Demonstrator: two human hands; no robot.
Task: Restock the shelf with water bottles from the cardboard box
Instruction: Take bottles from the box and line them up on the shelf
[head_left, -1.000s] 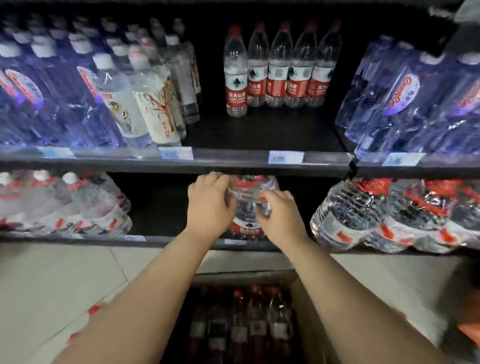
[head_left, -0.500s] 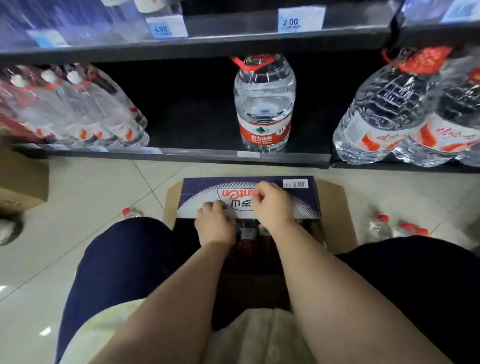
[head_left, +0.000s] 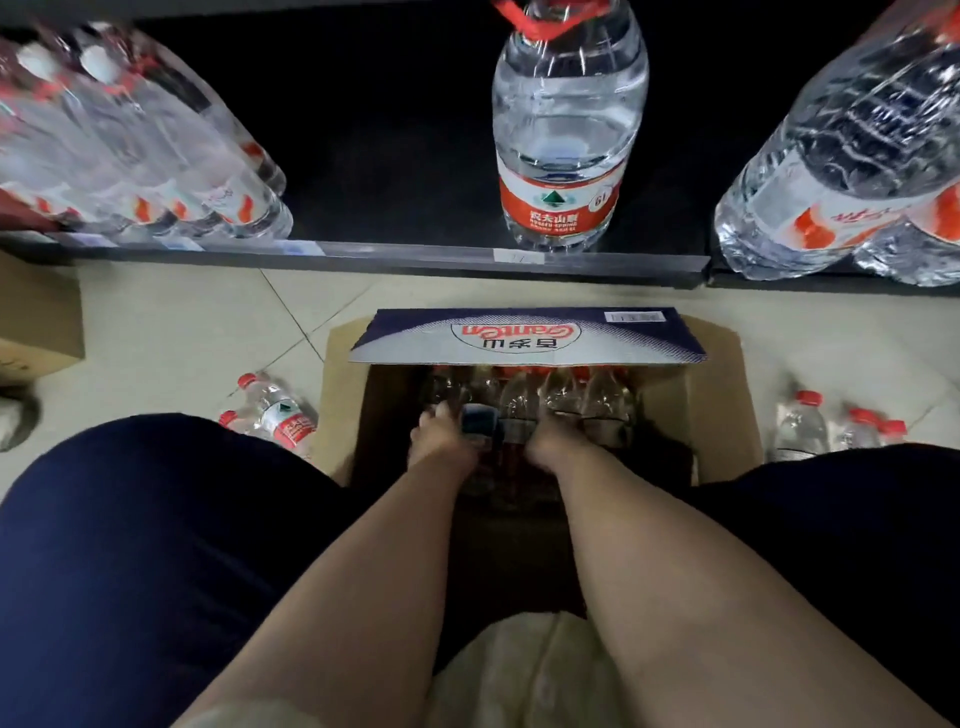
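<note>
Water bottles (head_left: 540, 400) stand packed in the cardboard box (head_left: 722, 415) at 6 o'clock below the shelf (head_left: 415, 257). Left hand (head_left: 441, 441) and right hand (head_left: 550, 444) reach among them; grasp cannot be told, fingers hidden. Step: picking. Next: lift clear, carry to 12 o'clock beside the large bottle (head_left: 566, 130).

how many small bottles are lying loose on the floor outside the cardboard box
5 visible: two left of the cardboard box, one in front, another's cap behind it; three on the right. The person's legs may hide more.
</note>
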